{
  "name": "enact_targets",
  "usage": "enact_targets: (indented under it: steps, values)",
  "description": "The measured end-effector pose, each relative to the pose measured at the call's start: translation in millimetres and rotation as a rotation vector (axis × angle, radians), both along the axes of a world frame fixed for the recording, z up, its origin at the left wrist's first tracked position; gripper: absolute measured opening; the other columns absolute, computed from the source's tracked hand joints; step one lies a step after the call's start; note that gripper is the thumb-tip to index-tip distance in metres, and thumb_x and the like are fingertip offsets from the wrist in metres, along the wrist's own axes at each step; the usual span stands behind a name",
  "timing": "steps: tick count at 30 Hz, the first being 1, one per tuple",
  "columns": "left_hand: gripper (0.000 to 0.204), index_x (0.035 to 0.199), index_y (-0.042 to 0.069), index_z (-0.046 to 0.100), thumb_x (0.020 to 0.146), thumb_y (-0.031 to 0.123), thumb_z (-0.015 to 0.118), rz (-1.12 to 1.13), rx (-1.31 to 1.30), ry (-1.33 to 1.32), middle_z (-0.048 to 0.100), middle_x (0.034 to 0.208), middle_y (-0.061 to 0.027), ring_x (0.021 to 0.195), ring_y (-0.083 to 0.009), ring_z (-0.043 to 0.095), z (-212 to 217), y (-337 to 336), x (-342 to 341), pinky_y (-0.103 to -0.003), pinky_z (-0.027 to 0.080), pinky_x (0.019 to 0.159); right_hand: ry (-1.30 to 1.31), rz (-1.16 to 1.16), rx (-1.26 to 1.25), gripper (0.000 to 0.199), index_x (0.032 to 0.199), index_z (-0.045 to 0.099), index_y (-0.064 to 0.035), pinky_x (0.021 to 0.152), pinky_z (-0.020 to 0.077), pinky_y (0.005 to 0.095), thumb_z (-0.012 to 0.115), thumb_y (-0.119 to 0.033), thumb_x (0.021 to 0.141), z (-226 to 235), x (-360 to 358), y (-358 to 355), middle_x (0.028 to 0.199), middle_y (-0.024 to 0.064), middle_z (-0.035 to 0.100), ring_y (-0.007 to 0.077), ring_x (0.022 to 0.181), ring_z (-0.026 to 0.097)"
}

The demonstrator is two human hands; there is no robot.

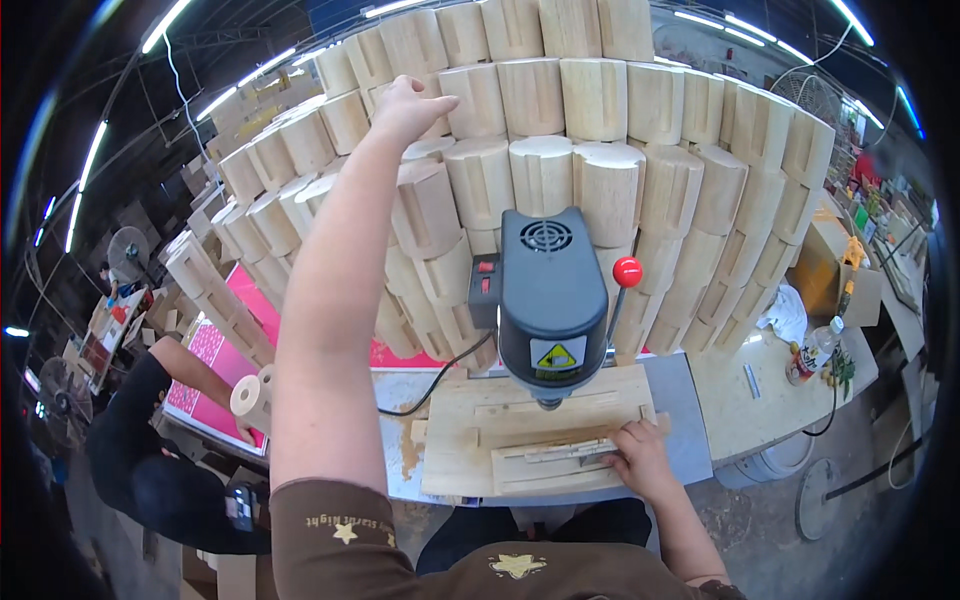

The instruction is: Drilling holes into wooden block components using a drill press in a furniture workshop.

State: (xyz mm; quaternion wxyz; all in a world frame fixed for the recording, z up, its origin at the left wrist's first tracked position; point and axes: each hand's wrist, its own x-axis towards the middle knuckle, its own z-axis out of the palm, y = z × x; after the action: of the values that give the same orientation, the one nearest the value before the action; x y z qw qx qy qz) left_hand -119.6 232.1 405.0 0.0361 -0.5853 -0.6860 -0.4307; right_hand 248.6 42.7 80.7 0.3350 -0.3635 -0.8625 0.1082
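My left hand (408,110) is raised high against the stacked wooden cylinders (530,97). Its thumb points right, apart from the bent fingers, which partly hide; I see nothing held in it. Low at the right, my right hand (641,458) closes its thumb and fingers on the end of a thin, light-coloured strip (575,451) above a wooden jig board (470,472). What the strip is exactly I cannot make out. Between my arms stands a dark grey bench drill press (552,290), its chuck (549,404) over the board and a red-knobbed lever (627,272) at its right.
The curved wall of grooved cylinders rises behind the drill. A black cable (440,378) runs leftward from it. At the right, a worktop (735,405) bears a plastic bottle (815,350) and a white cloth (786,308). Another person (180,455) bends at the left beside a pink-covered table (215,375).
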Motion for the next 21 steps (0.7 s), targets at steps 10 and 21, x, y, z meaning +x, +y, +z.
enact_targets:
  steps: [10, 21]
  values:
    - [0.066, 0.115, -0.004, 0.052, 0.068, 0.034, 0.078, -0.055, -0.084, -0.182, 0.058, 0.114, -0.0171, 0.101, -0.0238, 0.06, -3.7, 44.1, 24.1, -0.036, 0.05, 0.083, -0.03, 0.01, -0.003, 0.036, 0.093, 0.062, -0.0087, 0.07, 0.0423, 0.0394, 0.074, -0.012, 0.059, -1.9, 0.3, 1.7, 0.081, 0.0061, 0.056, 0.0273, 0.077, 0.053]
    - [0.071, 0.116, -0.003, 0.048, 0.067, 0.035, 0.081, -0.146, 0.379, -0.297, 0.059, 0.106, -0.0123, 0.095, -0.0208, 0.061, 6.1, 52.3, 0.8, -0.032, 0.053, 0.07, -0.011, 0.006, 0.036, 0.036, 0.091, 0.062, -0.0084, 0.07, 0.0427, 0.039, 0.075, -0.013, 0.058, -0.7, -1.6, 3.8, 0.079, 0.0057, 0.055, 0.0267, 0.077, 0.053]
